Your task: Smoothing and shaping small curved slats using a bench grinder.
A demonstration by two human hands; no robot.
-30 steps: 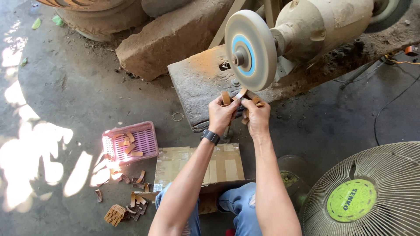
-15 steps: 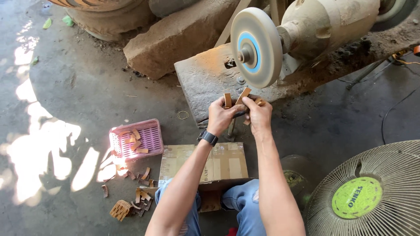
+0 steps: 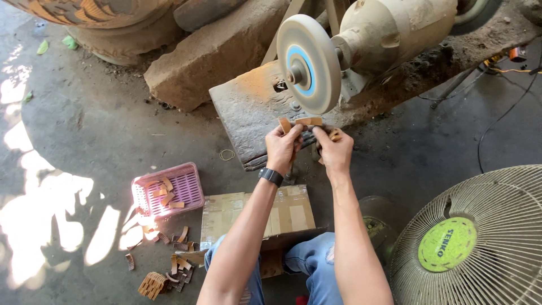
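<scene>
You hold a small tan wood piece (image 3: 308,121) between both hands, just under the lower edge of the grinding wheel (image 3: 309,62); whether it touches the wheel cannot be told. Your left hand (image 3: 284,148), with a black watch (image 3: 271,176) on its wrist, has its fingers closed on the piece's left end, and another wood bit (image 3: 285,124) sticks up from that grip. Your right hand (image 3: 334,150) pinches the right end, with one more bit (image 3: 335,135) tucked in its fingers.

The wheel is a pale disc with a blue ring, mounted on a dusty motor (image 3: 395,34). Below it lies a flat, dust-covered slab (image 3: 248,113), and a large stone block (image 3: 209,56) rests to its left.

A cardboard box (image 3: 257,212) sits on the floor just before your knees. To its left a pink basket (image 3: 168,190) holds several wood pieces, and more pieces (image 3: 169,265) lie scattered on the floor below it. A rubber band (image 3: 227,155) lies near the slab.

The concrete floor (image 3: 84,130) is dark and gritty, with sun patches at the left. A fan (image 3: 480,243) with a wire grille and a green hub stands at the lower right, and a cable (image 3: 497,121) runs across the floor beyond it.
</scene>
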